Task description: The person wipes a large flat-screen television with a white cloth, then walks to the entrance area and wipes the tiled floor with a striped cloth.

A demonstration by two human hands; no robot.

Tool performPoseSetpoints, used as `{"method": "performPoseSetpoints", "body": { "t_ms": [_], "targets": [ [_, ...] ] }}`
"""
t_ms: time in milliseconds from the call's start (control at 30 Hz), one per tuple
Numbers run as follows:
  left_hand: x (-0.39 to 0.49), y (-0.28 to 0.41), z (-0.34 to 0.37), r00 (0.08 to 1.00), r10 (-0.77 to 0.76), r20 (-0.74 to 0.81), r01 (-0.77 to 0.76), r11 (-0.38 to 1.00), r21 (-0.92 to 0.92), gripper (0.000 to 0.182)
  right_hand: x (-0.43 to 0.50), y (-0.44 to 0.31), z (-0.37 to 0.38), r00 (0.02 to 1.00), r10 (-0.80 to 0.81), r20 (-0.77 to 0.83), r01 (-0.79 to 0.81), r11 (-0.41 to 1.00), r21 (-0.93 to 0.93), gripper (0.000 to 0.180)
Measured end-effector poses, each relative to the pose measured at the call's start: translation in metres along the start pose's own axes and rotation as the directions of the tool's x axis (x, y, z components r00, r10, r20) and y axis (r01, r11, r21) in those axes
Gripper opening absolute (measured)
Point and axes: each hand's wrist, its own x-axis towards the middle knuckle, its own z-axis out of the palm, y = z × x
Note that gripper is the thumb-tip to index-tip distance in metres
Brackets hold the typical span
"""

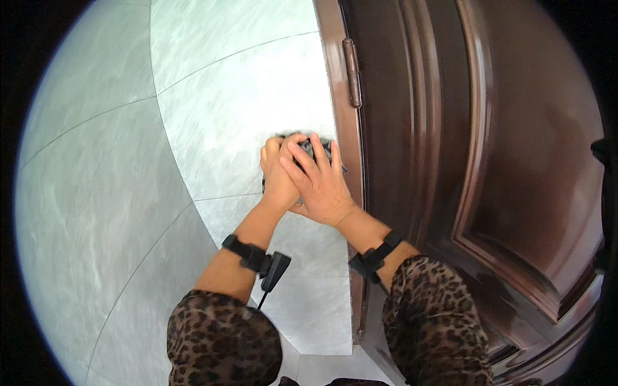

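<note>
A bunched grey-and-black cloth [326, 145] is pressed to a pale grey marbled tile wall, close beside a brown door frame. My left hand [281, 173] grips it from the left, its fingers curled over the top. Overlapping the left hand, my right hand [321, 186] lies across the cloth with its fingers spread and bent onto it. Most of the cloth is hidden under both hands. Dark bits of it show between the right fingers and along the outer edges.
The tiled wall [231, 140] runs along the left. At the right stands a dark brown panelled door [531, 159], with a hinge [352, 72] on its frame [345, 130]. Each forearm wears a black strap; a device [276, 271] with a cord hangs at the left one.
</note>
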Motion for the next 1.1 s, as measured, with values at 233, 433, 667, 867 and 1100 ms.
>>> {"method": "performPoseSetpoints", "body": {
  "t_ms": [233,433,667,867,1100],
  "targets": [
    [-0.102,0.019,-0.153,0.958,0.002,0.286,0.015,0.998,-0.056,0.074,0.028,-0.001,-0.004,0.996,-0.075,0.05,0.083,0.979,-0.188,0.064],
    [-0.248,0.065,-0.367,0.967,-0.254,-0.037,0.14,0.399,0.906,0.061,0.19,0.036,-0.077,0.978,-0.012,-0.206,-0.131,0.739,-0.661,0.057],
    [-0.371,0.064,-0.461,0.971,-0.185,-0.15,0.132,-0.107,0.985,0.058,0.219,0.046,-0.049,0.923,-0.184,-0.337,-0.036,0.832,-0.553,0.041],
    [-0.423,0.04,-0.488,0.985,-0.103,-0.136,0.099,-0.304,0.948,0.076,-0.031,-0.075,0.006,0.865,-0.16,0.476,0.302,0.923,-0.237,0.058],
    [-0.401,0.035,-0.482,0.991,0.128,-0.025,0.048,-0.179,0.983,0.058,-0.099,-0.053,0.001,0.761,-0.234,0.605,0.447,0.865,-0.228,0.033]
  ]
}}
